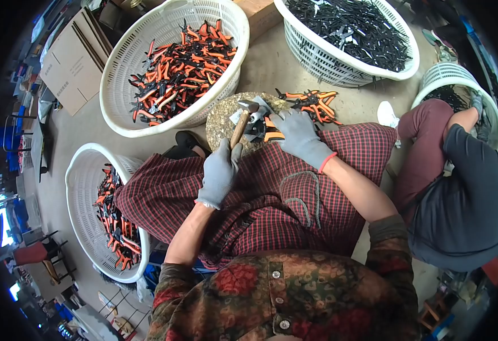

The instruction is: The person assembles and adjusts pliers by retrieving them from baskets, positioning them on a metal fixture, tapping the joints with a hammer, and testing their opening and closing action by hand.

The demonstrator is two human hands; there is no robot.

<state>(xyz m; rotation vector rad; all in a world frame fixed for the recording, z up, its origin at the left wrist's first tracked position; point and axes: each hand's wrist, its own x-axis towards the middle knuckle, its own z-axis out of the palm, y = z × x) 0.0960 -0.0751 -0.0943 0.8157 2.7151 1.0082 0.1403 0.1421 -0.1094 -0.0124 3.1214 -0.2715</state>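
With our left hand (pixel 220 173) gripping the hammer (pixel 241 124) and our right hand (pixel 300 136) pinning the orange pliers (pixel 266 131) on the stone block (pixel 226 122), we judge a mis-aimed blow could strike our fingers.

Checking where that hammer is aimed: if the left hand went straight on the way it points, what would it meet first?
Probably the pliers pinned by the right hand on the round block; the left hand points its hammer there, though depth is unclear.
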